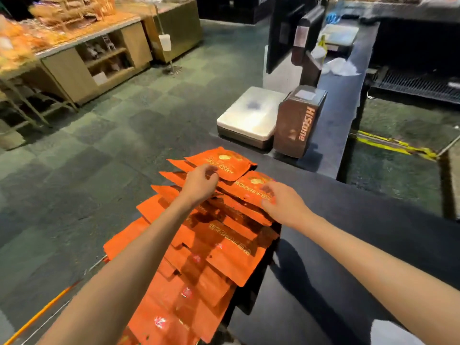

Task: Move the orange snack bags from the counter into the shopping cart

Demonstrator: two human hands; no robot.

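Observation:
Several flat orange snack bags (214, 245) lie overlapping in a long row along the left edge of the dark counter (361, 257). My left hand (201, 183) hovers over the far end of the row, fingers curled at the edge of the farthest bag (221, 163). My right hand (281, 202) rests with spread fingers on the neighbouring bag (251, 185). Whether either hand grips a bag is unclear. An orange bar (42, 312) at the lower left may belong to the shopping cart; the rest of the cart is out of sight.
A white scale (249, 115) and a brown box (298, 123) stand at the counter's far end. Beyond them are a checkout screen (308, 36) and plastic bags (338, 66). Wooden bakery displays (74, 46) line the far left across the tiled floor.

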